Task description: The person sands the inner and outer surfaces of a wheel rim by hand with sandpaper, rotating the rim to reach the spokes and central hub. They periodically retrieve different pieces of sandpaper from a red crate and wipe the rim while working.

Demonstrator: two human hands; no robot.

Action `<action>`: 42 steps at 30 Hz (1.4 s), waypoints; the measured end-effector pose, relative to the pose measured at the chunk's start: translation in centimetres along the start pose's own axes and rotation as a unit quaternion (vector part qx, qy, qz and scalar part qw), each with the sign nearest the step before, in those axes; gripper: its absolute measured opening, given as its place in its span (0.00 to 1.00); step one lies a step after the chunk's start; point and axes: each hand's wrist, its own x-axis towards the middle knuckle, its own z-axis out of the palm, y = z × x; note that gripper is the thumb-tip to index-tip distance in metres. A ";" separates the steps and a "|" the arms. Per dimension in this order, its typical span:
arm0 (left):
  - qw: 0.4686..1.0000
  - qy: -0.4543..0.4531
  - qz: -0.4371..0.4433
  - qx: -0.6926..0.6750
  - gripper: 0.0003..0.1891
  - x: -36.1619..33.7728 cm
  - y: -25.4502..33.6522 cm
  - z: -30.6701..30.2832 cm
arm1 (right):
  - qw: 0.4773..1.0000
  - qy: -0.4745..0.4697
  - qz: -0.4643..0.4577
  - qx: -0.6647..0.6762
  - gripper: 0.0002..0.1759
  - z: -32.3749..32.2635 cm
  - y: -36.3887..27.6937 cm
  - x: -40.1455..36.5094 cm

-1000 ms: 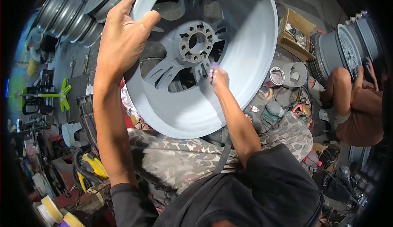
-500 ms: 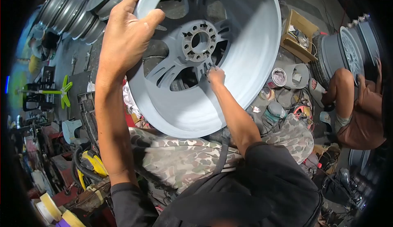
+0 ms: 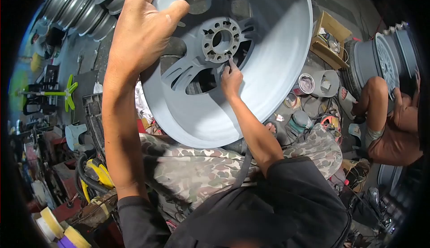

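Note:
A grey alloy wheel rim (image 3: 277, 82) is tilted up above my lap, its hollow back side facing me. My left hand (image 3: 143, 33) is closed around the rim's left edge, thumb on the near side and the other fingers partly hidden behind. Inside the barrel, my right hand (image 3: 232, 80) is at a spoke just below the hub (image 3: 221, 42). Its fingers are curled, with the index fingertip up against the hub's lower edge. Whatever may be pinched there is too small to make out. Holes ring the hub's centre bore.
To the right are a cardboard box (image 3: 330, 40), a tub (image 3: 306, 83), a white bucket (image 3: 325, 83) and a green sander (image 3: 301, 120). Another person (image 3: 389, 118) sits by more wheels (image 3: 387, 62). Stacked rims (image 3: 74, 8) stand upper left; a yellow-and-black hose tool (image 3: 99, 172) lies lower left.
My right hand has moved up and slightly left, from the spoke slots towards the hub's lower edge. The wheel rim and my left hand have shifted slightly in view.

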 end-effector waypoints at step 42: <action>0.999 -0.030 0.030 0.016 0.29 1.3 -2.6 -1.7 | 0.955 -0.138 0.251 0.082 0.13 -1.3 5.2 2.8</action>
